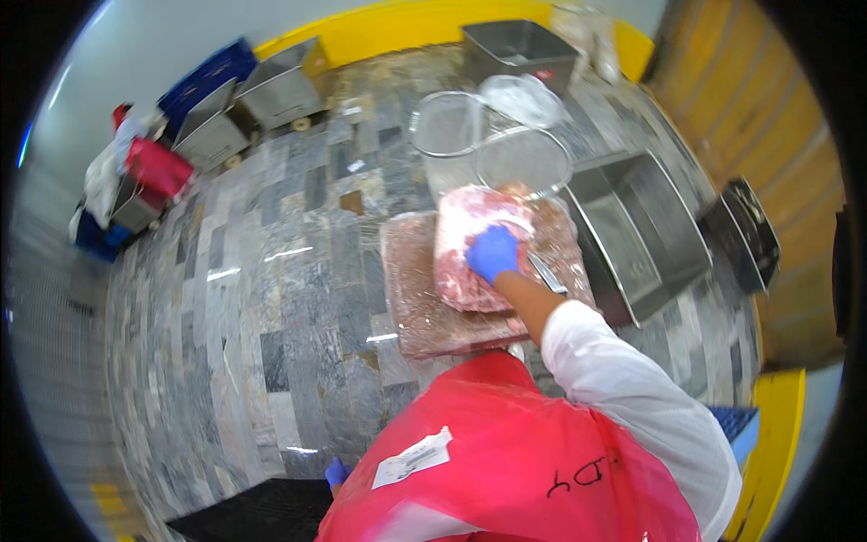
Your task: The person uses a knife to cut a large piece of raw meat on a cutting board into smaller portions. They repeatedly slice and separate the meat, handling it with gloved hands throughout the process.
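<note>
One right grip (493, 255) on meat (455, 239) near its right edge, one left grip (337, 471) by open floor (244, 361), both closures unclear

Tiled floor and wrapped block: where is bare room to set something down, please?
Free: the tiled floor between the left-side wall and wrapped block, plus the block's left strip, beside the meat slab. Crowded: around the right hand, with a metal blade; beyond, round-rimmed containers; rightward, a steel bin.
</note>
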`<state>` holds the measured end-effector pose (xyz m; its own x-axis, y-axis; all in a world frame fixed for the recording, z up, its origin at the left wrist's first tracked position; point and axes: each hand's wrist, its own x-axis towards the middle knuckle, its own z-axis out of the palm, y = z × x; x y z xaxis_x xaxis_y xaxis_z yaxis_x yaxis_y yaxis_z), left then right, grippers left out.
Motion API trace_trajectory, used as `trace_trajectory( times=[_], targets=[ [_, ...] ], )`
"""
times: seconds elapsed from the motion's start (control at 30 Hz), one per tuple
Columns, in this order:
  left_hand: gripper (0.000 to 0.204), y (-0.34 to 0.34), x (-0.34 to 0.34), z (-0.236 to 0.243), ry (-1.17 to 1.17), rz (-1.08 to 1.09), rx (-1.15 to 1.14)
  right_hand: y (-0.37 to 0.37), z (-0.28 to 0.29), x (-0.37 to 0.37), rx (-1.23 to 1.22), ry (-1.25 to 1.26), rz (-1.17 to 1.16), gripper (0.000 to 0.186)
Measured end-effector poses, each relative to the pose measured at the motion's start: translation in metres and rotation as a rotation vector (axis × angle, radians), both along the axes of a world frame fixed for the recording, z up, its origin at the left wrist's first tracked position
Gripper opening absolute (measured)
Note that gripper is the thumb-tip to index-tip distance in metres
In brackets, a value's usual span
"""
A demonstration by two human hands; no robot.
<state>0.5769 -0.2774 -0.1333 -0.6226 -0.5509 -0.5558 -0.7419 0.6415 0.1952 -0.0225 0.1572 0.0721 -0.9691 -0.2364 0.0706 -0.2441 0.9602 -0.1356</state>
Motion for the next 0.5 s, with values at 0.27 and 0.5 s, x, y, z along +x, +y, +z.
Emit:
trace_trajectory(
  times=[0.27, 0.5],
  targets=[
    [0.034, -0.027, 0.0, 0.032, -0.129, -0.025, 0.052, -0.006, 0.006, 0.012, -0.053, -0.065, -0.127, 0.031],
    [0.032, -0.046, 0.007, 0.025, 0.031, 0.462, 0.289, -0.007, -0.001, 0.012, -0.074, -0.01, -0.116, 0.033]
  ],
)
